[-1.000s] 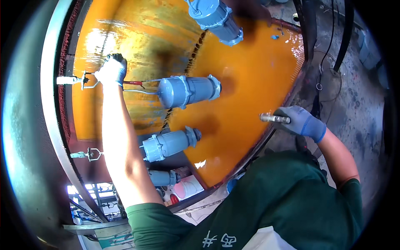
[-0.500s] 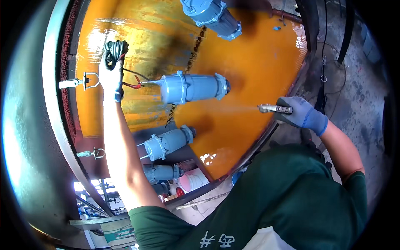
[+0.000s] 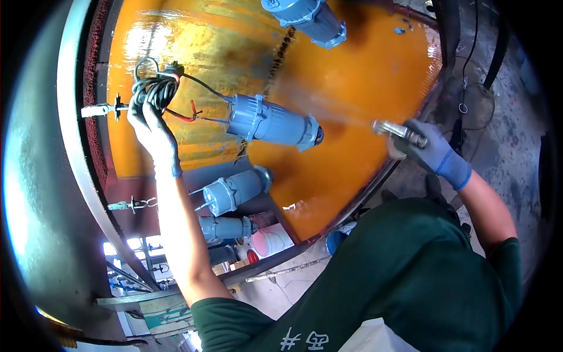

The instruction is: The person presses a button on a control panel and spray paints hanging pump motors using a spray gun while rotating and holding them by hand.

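My left hand [image 3: 155,138], in a pale glove, is closed around a bundled coil of black cable [image 3: 153,89]. From the coil the dark cable and a red-ended cord run to the near end of a blue-grey pump-like motor housing [image 3: 272,123], which hangs tilted, its right end lower. In my right hand [image 3: 438,154], gloved grey-blue, is a metal spray gun [image 3: 400,132]. A pale mist leaves its nozzle toward the housing, with a gap between them. The spray gun's trigger is hidden by my fingers.
Behind stands an orange-coated, wet-looking panel [image 3: 358,105]. More blue-grey housings hang around, one above [image 3: 308,22] and one below [image 3: 234,190]. Metal hooks [image 3: 102,110] line the curved rail [image 3: 73,117] at left. A pink-and-white bucket [image 3: 271,240] sits low down; a hose [image 3: 460,117] hangs at right.
The housing has swung from nearly level to tilted, right end down. My left hand has turned, showing more of the coil. My right hand and spray gun have shifted slightly right, the gun angling more.
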Available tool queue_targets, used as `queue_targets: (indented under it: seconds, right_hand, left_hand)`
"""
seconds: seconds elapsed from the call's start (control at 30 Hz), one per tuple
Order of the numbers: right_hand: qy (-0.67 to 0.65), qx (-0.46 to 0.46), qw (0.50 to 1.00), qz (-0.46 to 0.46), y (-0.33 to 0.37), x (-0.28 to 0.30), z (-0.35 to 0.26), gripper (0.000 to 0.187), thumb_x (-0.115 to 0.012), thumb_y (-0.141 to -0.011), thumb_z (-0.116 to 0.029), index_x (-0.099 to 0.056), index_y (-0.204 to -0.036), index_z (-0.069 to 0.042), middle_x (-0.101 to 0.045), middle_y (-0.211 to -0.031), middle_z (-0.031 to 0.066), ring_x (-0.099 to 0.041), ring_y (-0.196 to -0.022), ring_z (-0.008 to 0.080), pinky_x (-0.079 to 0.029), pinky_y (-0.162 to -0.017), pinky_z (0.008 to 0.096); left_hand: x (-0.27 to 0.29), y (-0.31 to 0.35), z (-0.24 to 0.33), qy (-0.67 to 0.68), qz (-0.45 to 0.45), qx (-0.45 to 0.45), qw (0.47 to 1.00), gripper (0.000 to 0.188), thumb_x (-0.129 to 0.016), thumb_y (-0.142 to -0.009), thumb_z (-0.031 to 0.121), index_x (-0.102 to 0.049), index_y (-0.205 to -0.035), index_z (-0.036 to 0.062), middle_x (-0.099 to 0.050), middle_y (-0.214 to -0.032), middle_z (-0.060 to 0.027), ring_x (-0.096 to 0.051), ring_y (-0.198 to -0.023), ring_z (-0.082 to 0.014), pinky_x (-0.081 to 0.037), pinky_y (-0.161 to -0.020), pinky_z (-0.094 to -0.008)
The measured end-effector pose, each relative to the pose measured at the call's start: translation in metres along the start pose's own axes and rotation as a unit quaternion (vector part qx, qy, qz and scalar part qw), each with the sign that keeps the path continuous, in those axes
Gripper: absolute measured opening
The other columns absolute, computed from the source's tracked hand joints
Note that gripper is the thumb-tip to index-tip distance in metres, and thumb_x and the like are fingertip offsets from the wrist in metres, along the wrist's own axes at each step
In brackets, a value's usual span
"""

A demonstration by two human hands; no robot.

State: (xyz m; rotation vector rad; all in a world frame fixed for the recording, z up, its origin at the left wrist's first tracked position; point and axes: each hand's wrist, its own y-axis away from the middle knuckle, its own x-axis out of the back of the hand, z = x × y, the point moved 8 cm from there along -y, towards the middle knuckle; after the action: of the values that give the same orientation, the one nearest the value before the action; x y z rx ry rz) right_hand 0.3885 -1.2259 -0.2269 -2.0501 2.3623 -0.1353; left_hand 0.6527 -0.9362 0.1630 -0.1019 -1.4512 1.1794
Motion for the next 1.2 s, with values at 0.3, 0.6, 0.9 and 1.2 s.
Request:
queue_targets:
  seconds: [0.3,0.6,0.9,1.2]
  right_hand:
    - [-0.034,-0.02,0.999,-0.006,-0.01,-0.014,-0.007,0.018,-0.077,-0.095,-0.017,-0.067,-0.098,-0.002,-0.068,-0.08,0.0136,-0.067,-0.071,0.0262,-0.052,-0.068,0.0369]
    - [-0.121,-0.04,0.991,0.034,-0.022,-0.008,-0.01,0.02,-0.077,-0.096,-0.017,-0.07,-0.103,0.001,-0.07,-0.079,0.01,-0.069,-0.073,0.0187,-0.053,-0.071,0.0331]
    - [-0.127,0.019,0.988,0.091,-0.036,-0.002,0.008,0.021,-0.078,-0.095,-0.02,-0.07,-0.101,-0.001,-0.071,-0.083,0.0137,-0.069,-0.073,0.0235,-0.053,-0.07,0.0367]
    - [-0.034,-0.005,0.999,0.02,-0.033,0.001,0.004,0.017,-0.075,-0.096,-0.019,-0.068,-0.098,-0.003,-0.067,-0.076,0.0136,-0.069,-0.071,0.0219,-0.051,-0.066,0.0374]
  left_hand:
    - [0.054,0.029,-0.02,-0.117,0.017,0.045,0.992,0.037,-0.049,-0.115,0.028,-0.06,-0.131,-0.0034,-0.067,-0.124,-0.0154,-0.061,-0.111,-0.0194,-0.047,-0.102,-0.0342]
    - [0.107,0.052,-0.077,-0.105,0.046,0.086,0.99,0.041,-0.042,-0.117,0.034,-0.063,-0.116,-0.0021,-0.063,-0.101,-0.0099,-0.055,-0.089,-0.018,-0.046,-0.084,-0.0326]
    - [0.16,0.061,-0.152,-0.161,0.008,0.197,0.967,0.045,-0.046,-0.115,0.033,-0.064,-0.132,-0.0049,-0.069,-0.119,-0.0143,-0.064,-0.108,-0.0194,-0.051,-0.098,-0.0346]
    - [0.162,0.076,-0.09,-0.235,0.099,0.044,0.966,0.057,-0.05,-0.113,0.03,-0.043,-0.156,-0.0058,-0.053,-0.154,-0.0232,-0.055,-0.137,-0.0327,-0.043,-0.117,-0.0432]
